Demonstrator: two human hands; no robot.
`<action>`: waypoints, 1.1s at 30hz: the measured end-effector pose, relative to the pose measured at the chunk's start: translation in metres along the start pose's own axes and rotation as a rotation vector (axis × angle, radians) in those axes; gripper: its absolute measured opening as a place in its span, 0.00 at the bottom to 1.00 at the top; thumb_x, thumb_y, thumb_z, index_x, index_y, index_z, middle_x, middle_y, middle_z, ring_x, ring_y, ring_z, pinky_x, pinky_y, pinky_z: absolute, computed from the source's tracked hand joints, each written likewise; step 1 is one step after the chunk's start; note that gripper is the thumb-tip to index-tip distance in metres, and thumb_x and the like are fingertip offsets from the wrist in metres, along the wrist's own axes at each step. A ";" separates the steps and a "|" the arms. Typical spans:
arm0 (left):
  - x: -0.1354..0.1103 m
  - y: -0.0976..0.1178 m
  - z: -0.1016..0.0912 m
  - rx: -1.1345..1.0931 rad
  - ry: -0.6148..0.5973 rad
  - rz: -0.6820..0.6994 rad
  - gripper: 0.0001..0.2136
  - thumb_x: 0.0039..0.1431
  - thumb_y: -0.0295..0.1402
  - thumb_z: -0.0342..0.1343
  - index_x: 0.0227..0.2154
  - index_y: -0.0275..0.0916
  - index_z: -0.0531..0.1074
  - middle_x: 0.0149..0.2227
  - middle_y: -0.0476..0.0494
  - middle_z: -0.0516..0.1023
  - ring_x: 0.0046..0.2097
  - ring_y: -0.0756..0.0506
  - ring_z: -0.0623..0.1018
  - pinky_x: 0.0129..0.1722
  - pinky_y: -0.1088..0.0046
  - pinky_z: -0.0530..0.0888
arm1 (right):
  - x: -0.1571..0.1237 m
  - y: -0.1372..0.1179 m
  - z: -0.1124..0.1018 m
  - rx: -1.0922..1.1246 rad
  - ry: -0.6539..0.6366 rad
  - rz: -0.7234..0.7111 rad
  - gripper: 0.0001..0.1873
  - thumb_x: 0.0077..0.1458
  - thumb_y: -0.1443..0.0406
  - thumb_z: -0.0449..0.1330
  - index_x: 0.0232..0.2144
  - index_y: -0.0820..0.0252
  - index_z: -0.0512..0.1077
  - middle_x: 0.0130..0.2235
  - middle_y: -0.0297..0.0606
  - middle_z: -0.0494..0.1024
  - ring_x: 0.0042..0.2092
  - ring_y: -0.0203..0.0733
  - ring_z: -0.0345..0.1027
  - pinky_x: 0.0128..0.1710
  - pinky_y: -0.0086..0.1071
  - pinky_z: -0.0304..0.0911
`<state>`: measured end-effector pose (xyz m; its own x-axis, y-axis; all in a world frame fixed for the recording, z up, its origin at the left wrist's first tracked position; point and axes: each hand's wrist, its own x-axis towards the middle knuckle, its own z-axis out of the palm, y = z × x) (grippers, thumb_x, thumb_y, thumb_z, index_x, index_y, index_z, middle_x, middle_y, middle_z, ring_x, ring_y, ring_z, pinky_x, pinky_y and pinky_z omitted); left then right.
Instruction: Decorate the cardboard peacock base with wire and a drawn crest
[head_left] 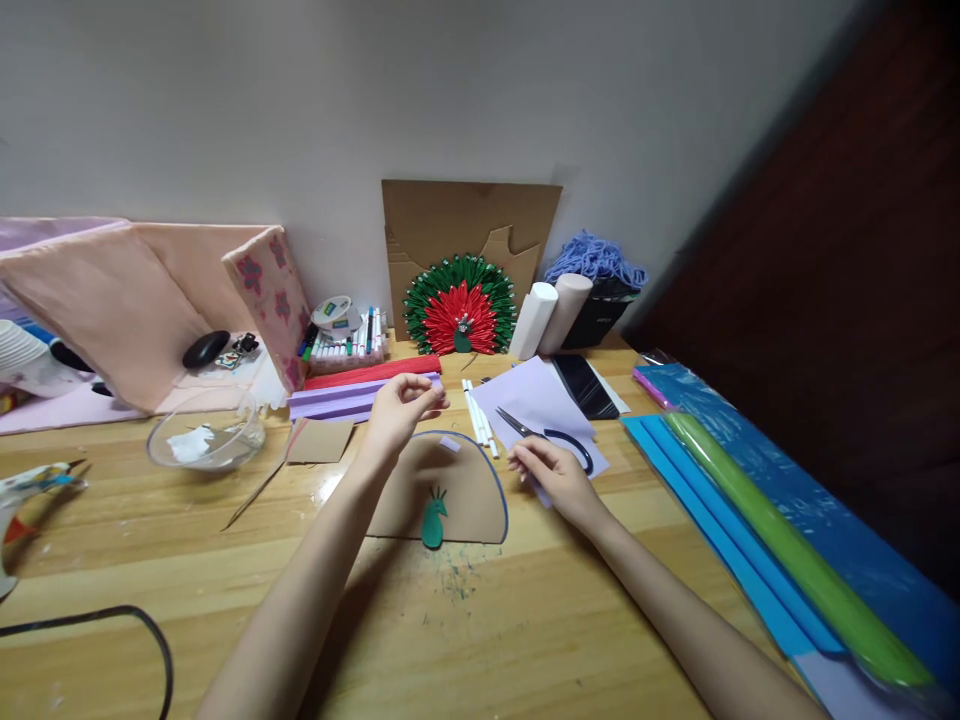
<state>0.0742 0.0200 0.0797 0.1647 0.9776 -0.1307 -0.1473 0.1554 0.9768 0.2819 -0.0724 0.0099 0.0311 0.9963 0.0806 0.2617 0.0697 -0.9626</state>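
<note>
My left hand [406, 408] hovers over the upper left of a brown cardboard half-circle [480, 497] with a dark blue curved edge. Its fingers are pinched together; anything between them is too small to make out. A green bird-shaped cutout [433, 522] lies at the cardboard's lower edge, and a small pale purple piece [449, 443] near its top. To the right, my right hand [553, 478] is curled with thumb and fingertips together, partly in front of the scissors [523, 424]. Those scissors lie on a purple paper sheet [525, 385]. What this hand pinches, if anything, is hidden.
A red and green peacock craft [463, 310] leans at the back. Thin white sticks [478, 420] lie beside the cardboard. A clear bowl [206, 435], a glue gun [34, 490] and a black cord [142, 612] are on the left; blue and green rolls [780, 540] on the right.
</note>
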 end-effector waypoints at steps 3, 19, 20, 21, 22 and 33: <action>0.001 -0.003 0.001 0.024 -0.017 0.003 0.18 0.38 0.38 0.67 0.27 0.34 0.66 0.25 0.46 0.76 0.30 0.47 0.79 0.34 0.71 0.74 | -0.002 0.003 0.003 0.029 -0.042 0.039 0.17 0.54 0.55 0.56 0.36 0.61 0.76 0.33 0.41 0.78 0.31 0.39 0.69 0.32 0.33 0.67; 0.004 -0.013 0.002 0.103 -0.047 0.020 0.22 0.37 0.41 0.67 0.31 0.35 0.65 0.28 0.43 0.77 0.32 0.48 0.78 0.33 0.74 0.71 | -0.005 -0.003 0.002 0.010 0.142 0.004 0.11 0.50 0.59 0.61 0.25 0.59 0.78 0.26 0.36 0.77 0.27 0.37 0.68 0.27 0.30 0.67; 0.003 -0.013 0.003 0.108 -0.042 0.017 0.22 0.36 0.40 0.68 0.32 0.35 0.65 0.28 0.43 0.77 0.32 0.48 0.78 0.33 0.74 0.71 | -0.006 -0.003 0.002 0.007 0.134 0.000 0.11 0.51 0.59 0.60 0.26 0.59 0.78 0.26 0.37 0.77 0.27 0.37 0.68 0.28 0.30 0.67; 0.003 -0.012 0.003 0.113 -0.037 0.015 0.22 0.36 0.39 0.68 0.31 0.34 0.65 0.29 0.43 0.77 0.32 0.48 0.78 0.33 0.74 0.71 | -0.006 -0.003 0.002 0.014 0.126 0.001 0.11 0.51 0.58 0.60 0.28 0.59 0.78 0.28 0.37 0.78 0.27 0.37 0.69 0.29 0.31 0.68; 0.002 -0.012 0.004 0.117 -0.033 0.014 0.22 0.36 0.39 0.68 0.31 0.34 0.65 0.29 0.42 0.77 0.31 0.48 0.77 0.33 0.74 0.70 | -0.006 -0.003 0.003 0.027 0.118 0.006 0.11 0.51 0.58 0.60 0.29 0.59 0.78 0.30 0.38 0.79 0.28 0.37 0.69 0.30 0.31 0.69; 0.004 -0.015 0.000 0.169 -0.044 0.030 0.20 0.38 0.38 0.67 0.32 0.35 0.66 0.29 0.43 0.77 0.34 0.47 0.77 0.35 0.72 0.70 | -0.004 0.001 0.006 0.081 0.094 0.152 0.12 0.44 0.58 0.64 0.22 0.63 0.77 0.24 0.38 0.78 0.20 0.31 0.64 0.17 0.24 0.61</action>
<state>0.0770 0.0219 0.0648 0.2060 0.9737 -0.0974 0.0130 0.0968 0.9952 0.2763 -0.0764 0.0068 0.1555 0.9867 -0.0471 0.1691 -0.0736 -0.9828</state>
